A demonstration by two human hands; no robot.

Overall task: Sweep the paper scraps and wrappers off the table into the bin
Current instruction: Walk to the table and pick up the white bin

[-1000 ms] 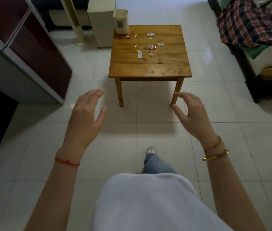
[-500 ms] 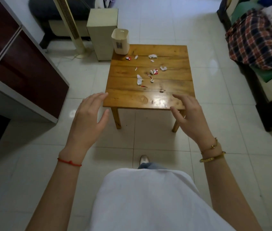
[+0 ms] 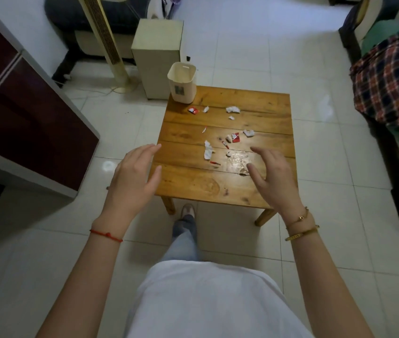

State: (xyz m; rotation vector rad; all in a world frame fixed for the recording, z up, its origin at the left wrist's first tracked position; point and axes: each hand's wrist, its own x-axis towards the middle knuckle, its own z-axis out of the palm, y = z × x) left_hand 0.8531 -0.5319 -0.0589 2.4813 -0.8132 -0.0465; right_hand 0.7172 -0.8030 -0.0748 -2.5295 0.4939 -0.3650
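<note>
While the fingers (image 3: pixel 258 152) of the right hand (image 3: pixel 275 178) spread loosely and grip nothing, those of the left hand (image 3: pixel 132 178) are just as open and empty, palms turned toward each other. A second ago both hands hung over bare floor, well short of the table (image 3: pixel 262 103); now the right hand is over the table's near right part and the left is level with its near left edge, just off the wood. I judge from this that the walk-up is about done and the sweeping itself has not begun, since none of the litter looks disturbed.

Paper scraps (image 3: pixel 208 149) and red wrappers (image 3: pixel 235 137) lie scattered from the table's middle toward its far side, the nearest just beyond the right fingertips. At the table's far left corner is the bin (image 3: pixel 182 85); whether it rests on the wood or on the floor just beyond I cannot tell. One red wrapper (image 3: pixel 193 110) lies close before it.

Room looks generous: open tile lies off the table's near, left and right edges, so a push toward the far left corner meets nothing. A cream box (image 3: pixel 157 57) behind the bin crowds that corner, and stray pieces could slip off the left edge.
</note>
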